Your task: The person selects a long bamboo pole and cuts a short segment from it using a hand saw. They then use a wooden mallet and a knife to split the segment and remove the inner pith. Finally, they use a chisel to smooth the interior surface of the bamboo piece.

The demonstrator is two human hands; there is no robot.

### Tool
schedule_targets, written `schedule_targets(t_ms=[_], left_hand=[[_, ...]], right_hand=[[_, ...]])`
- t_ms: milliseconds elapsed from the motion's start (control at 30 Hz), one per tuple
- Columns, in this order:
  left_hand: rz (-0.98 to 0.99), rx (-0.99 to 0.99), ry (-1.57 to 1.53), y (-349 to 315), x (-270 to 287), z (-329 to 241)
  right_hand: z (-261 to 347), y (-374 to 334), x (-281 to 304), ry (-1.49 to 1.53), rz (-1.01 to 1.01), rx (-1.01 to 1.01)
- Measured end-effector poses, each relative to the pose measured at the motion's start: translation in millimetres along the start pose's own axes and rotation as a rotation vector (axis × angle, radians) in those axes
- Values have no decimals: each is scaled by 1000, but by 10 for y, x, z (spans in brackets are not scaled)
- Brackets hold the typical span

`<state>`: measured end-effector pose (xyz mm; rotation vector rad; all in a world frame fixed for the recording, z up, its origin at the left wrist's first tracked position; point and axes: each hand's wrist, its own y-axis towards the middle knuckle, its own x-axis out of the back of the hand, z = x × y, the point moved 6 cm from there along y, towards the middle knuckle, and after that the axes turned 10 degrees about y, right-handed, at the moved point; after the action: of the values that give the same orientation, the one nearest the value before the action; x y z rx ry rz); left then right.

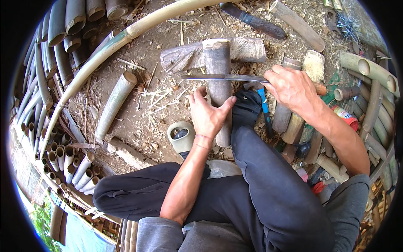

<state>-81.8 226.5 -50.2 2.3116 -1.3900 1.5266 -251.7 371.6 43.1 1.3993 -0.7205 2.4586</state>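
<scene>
My left hand (207, 114) grips a grey-brown bamboo section (218, 63) that leans with its far end on a rough wooden block (247, 49). My right hand (292, 87) is closed on the wooden handle of a long machete (222, 77). The blade lies crosswise over the bamboo, just beyond my left hand's fingers. My black-socked foot (245, 107) rests beside the bamboo, and my dark-trousered legs fill the lower middle of the view.
Cut bamboo tubes are stacked at the left (63, 159) and right (373, 71). A long curved bamboo pole (105, 54) arcs across the dirt. A short tube (115, 103), a second knife (252, 20), a blue-handled tool (264, 107), a brush (314, 65) and shavings lie about.
</scene>
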Motion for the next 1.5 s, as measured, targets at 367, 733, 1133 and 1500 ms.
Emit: schedule_targets(t_ms=[367, 733, 1133, 1500], left_hand=[[250, 137, -140, 94, 9, -32], [626, 127, -841, 187, -154, 158], [211, 81, -74, 46, -24, -75], [570, 94, -748, 112, -146, 139]], right_hand=[[-4, -18, 22, -26, -53, 62], [-2, -22, 50, -59, -32, 47], [31, 7, 43, -48, -20, 21], [-74, -47, 36, -32, -47, 44]])
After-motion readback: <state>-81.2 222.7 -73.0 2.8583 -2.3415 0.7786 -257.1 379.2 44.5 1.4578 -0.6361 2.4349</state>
